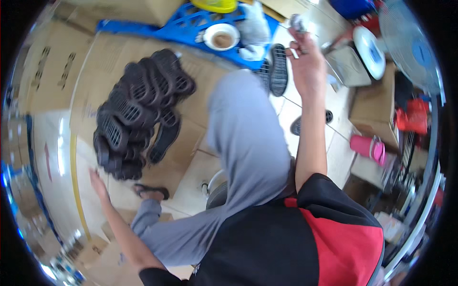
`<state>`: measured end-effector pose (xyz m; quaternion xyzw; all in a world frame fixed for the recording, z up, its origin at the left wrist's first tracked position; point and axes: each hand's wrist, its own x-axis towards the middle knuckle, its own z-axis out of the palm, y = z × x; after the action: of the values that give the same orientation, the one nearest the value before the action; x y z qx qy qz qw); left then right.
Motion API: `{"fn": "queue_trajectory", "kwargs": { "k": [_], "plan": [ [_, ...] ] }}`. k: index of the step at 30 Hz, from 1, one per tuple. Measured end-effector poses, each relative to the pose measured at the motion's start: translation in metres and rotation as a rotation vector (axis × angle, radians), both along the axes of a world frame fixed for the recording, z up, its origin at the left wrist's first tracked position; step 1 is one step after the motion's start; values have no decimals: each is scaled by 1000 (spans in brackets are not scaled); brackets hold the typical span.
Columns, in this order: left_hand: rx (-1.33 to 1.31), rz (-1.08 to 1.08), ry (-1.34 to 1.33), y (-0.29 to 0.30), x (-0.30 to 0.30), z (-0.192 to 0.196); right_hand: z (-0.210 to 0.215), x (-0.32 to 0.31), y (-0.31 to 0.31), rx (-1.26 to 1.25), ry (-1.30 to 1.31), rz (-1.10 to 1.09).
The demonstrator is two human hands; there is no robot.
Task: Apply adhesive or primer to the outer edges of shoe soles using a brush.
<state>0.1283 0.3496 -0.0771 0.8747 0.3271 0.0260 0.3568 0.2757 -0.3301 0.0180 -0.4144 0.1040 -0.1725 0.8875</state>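
My left hand [98, 183] is at the near left edge of a heap of dark brown shoe soles [129, 114] with grid-patterned undersides. Its fingers look stretched out and apart, though slightly blurred, and nothing shows in them. Raised at the upper right, my right hand [307, 62] has its fingers curled. A small white piece [294, 53] shows between them, and a blurred silvery thing [297, 23] is at the fingertips; its kind is unclear. Close to this hand, a dark sole [278, 71] lies on the floor, with another beside it partly behind my knee.
The heap rests on flattened cardboard [191, 119]. Beyond my knee, a blue plastic pallet [191, 26] carries a white bowl [222, 37] of brownish stuff and a whitish bag [254, 28]. At right are a fan [420, 50], an open carton [372, 102] and a pink cylinder [367, 147].
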Motion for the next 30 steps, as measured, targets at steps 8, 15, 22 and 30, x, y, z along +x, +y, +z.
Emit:
{"fn": "queue_trajectory", "kwargs": {
  "k": [8, 15, 22, 30],
  "plan": [
    [-56, -145, 161, -120, -30, 58, -244, -76, -85, -357, 924, 269],
    [-143, -253, 344, -178, -65, 68, -307, -94, -45, -185, 1090, 363],
    [-202, -229, 378, -181, -78, 57, -319, -114, -36, 331, 1198, 287],
    [-104, -302, 351, -188, -77, 55, -323, -119, -51, 183, 931, 157]
  ]
}}
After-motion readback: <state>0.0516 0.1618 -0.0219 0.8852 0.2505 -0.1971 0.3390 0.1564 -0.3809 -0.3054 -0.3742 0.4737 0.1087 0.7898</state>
